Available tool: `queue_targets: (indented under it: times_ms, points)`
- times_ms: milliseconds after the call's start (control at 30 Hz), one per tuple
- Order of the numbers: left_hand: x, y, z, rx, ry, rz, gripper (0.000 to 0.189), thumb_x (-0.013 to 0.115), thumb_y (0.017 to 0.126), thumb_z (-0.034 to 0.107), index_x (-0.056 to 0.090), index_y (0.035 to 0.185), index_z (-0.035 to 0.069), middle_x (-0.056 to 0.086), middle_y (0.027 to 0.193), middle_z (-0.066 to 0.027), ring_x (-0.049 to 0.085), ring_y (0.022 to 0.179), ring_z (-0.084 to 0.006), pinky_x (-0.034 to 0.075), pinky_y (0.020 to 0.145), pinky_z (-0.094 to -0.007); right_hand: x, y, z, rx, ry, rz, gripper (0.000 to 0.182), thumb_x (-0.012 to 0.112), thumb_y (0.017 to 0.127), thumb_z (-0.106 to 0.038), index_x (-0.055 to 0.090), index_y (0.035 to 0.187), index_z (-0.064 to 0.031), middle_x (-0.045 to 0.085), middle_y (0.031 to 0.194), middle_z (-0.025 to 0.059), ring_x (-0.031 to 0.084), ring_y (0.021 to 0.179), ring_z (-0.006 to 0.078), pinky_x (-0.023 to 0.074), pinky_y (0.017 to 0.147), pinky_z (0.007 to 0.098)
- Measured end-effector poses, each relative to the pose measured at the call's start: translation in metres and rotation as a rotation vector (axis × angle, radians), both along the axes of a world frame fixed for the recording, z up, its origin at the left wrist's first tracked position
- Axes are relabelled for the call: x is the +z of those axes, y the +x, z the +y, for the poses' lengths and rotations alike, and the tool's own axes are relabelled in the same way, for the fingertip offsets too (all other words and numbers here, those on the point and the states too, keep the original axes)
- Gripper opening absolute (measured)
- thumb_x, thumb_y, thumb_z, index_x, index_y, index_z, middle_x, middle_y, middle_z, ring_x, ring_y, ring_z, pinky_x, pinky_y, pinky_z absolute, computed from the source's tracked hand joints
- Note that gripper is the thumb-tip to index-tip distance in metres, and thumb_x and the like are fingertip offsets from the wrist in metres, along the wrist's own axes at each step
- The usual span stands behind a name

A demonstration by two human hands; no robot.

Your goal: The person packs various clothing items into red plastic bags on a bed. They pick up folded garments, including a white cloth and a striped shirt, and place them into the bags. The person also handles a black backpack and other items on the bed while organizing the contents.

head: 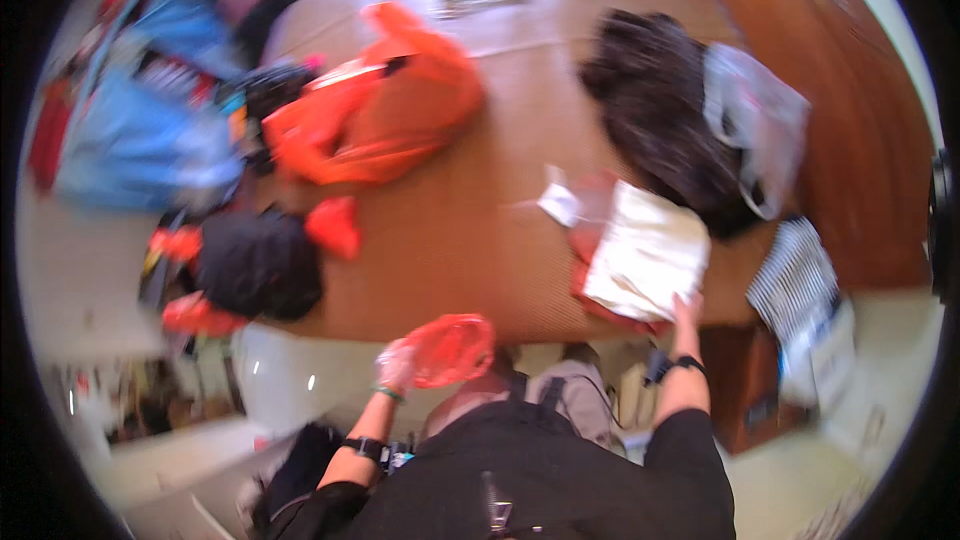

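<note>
At the table's near edge, my left hand (395, 367) grips a thin red plastic bag (452, 351), which spreads out to the right of the fingers. Something pale and translucent seems to cover that hand; blur hides the detail. Farther right, my right hand (685, 308) holds the near right corner of a white folded cloth (646, 251), its thumb side on top. Beneath the white cloth lies reddish fabric (592, 221), showing at the left and near edges. A small white tag or paper (558, 202) rests beside it.
On the brown table (450, 240) sit an orange plastic bag (390, 109), a black bundle (259, 262), dark furry fabric (660, 105) and a translucent plastic bag (757, 116). Striped cloth (795, 270) hangs at right. Large blue bags (150, 135) stand at left.
</note>
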State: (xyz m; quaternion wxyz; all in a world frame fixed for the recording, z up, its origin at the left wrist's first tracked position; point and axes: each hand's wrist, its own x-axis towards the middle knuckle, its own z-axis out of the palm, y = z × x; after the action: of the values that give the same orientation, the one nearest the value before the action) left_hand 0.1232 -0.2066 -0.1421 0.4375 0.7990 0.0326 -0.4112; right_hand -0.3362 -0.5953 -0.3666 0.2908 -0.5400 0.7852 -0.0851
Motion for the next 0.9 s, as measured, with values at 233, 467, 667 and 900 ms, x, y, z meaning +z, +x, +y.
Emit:
queue_targets:
  times_ms: [233, 467, 667, 900]
  points:
    - [0.012, -0.044, 0.004, -0.049, 0.111, -0.028, 0.015, 0.054, 0.087, 0.020, 0.063, 0.089, 0.008, 0.060, 0.079, -0.0010, 0.055, 0.069, -0.0101, 0.046, 0.059, -0.0261, -0.079, 0.019, -0.031, -0.008, 0.236, -0.489, 0.076, 0.075, 0.066, -0.016, 0.036, 0.127, 0.0094, 0.048, 0.125, 0.0197, 0.048, 0.111, 0.0260, 0.0377, 0.096, 0.0345]
    - [-0.019, -0.146, 0.076, 0.168, 0.203, -0.094, 0.028, 0.056, 0.084, 0.029, 0.061, 0.095, 0.004, 0.064, 0.083, -0.0088, 0.059, 0.075, -0.0182, 0.047, 0.065, -0.0318, -0.060, 0.079, -0.009, 0.025, 0.267, -0.446, 0.060, 0.072, 0.065, -0.007, 0.046, 0.117, 0.0101, 0.056, 0.114, 0.0181, 0.055, 0.099, 0.0288, 0.0436, 0.087, 0.0353]
    - [-0.022, -0.115, 0.058, 0.212, 0.163, -0.153, 0.020, 0.058, 0.085, 0.019, 0.060, 0.100, 0.004, 0.061, 0.086, -0.0023, 0.057, 0.075, -0.0111, 0.049, 0.062, -0.0260, -0.067, 0.250, -0.025, 0.160, 0.364, -0.589, 0.070, 0.068, 0.075, -0.031, 0.037, 0.131, -0.0023, 0.053, 0.116, 0.0152, 0.051, 0.105, 0.0288, 0.0416, 0.088, 0.0440]
    - [-0.022, -0.118, 0.054, 0.352, -0.062, -0.381, 0.019, 0.057, 0.085, 0.021, 0.062, 0.092, 0.004, 0.064, 0.087, -0.0091, 0.060, 0.078, -0.0179, 0.048, 0.067, -0.0331, 0.024, 0.375, 0.000, 0.703, 0.991, -0.524, 0.032, 0.056, 0.085, -0.033, 0.046, 0.108, -0.0131, 0.052, 0.079, 0.0032, 0.050, 0.054, 0.0171, 0.0331, 0.039, 0.0292]
